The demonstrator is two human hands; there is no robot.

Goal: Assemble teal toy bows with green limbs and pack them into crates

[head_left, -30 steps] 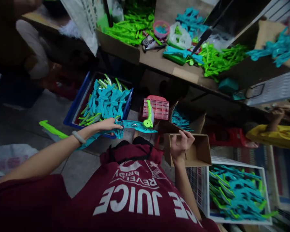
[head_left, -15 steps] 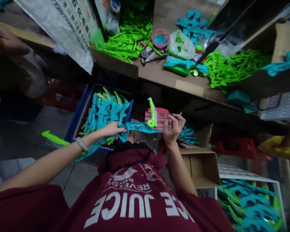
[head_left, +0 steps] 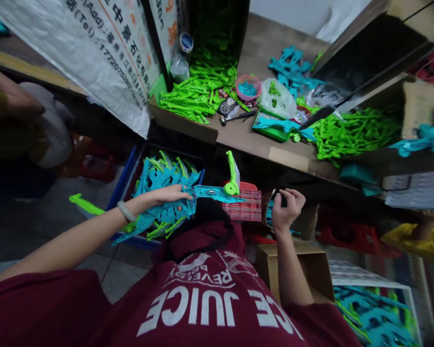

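My left hand grips a long turquoise plastic toy frame, bow-like in shape, across the front of my body. A lime-green arm with a round hub stands up from its right end. Another green arm sticks out past my left wrist. My right hand is off the frame, raised to the right of it, with curled fingers; whatever they hold, if anything, is too small to make out. Beneath the frame's right end sits a red slatted stool.
A blue crate of similar frames lies below my left hand. On the workbench are green parts, a pink bowl and a hammer. A cardboard box and a white crate stand right. Co-workers' arms show at both sides.
My right hand has let go of the frame's right end and moved right, away from it. My left hand still holds the frame. The camera view has tilted up slightly.
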